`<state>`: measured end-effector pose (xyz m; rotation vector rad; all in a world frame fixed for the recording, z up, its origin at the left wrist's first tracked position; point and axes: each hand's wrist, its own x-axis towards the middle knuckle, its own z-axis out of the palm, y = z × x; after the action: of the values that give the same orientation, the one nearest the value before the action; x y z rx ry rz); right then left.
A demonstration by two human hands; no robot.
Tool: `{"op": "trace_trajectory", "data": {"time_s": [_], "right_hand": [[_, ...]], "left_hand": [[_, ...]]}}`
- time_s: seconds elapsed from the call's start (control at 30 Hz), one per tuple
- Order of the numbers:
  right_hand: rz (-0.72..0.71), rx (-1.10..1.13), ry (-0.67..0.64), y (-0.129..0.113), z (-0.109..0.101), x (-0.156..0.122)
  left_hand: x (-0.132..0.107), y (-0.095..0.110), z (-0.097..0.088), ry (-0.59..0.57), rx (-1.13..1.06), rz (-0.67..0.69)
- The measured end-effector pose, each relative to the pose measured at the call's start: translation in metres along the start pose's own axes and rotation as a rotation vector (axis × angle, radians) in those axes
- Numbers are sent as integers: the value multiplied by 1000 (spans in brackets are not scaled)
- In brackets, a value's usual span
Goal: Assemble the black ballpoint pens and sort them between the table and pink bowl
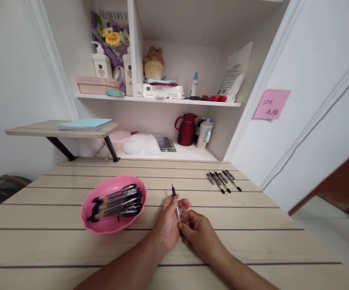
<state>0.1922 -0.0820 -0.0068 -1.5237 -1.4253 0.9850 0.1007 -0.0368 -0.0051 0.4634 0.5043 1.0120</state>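
My left hand (167,223) and my right hand (197,231) meet at the middle of the wooden table (253,217). Together they pinch a slim pen (175,199), its dark tip pointing away from me and sticking out above my left fingers. The right fingers close on the pen's near end. To the left of my hands sits a pink bowl (102,225) holding several black pens (117,203). Farther back on the right, several more pens (223,181) lie side by side on the tabletop.
A raised wooden shelf (35,131) with a light blue book (85,123) stands at the back left. Behind the table, alcove shelves carry a red jug (186,129), a cup, bottles, tissues and a plush toy. A pink note (271,104) is stuck on the right wall.
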Motion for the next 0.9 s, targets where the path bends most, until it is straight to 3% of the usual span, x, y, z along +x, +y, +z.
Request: {"op": "trace_trajectory", "data": {"time_s": [0.1, 0.27, 0.37, 0.9], "right_hand": [[-82, -205, 145, 3, -24, 18], [87, -831, 354, 19, -89, 61], [203, -981, 403, 32, -112, 74], [255, -1149, 398, 51, -118, 92]], "left_hand": [[2, 0, -2, -34, -7, -23], [4, 0, -6, -36, 13, -71], [4, -1, -7, -47, 40, -64], [4, 0, -6, -66, 77, -82]]}}
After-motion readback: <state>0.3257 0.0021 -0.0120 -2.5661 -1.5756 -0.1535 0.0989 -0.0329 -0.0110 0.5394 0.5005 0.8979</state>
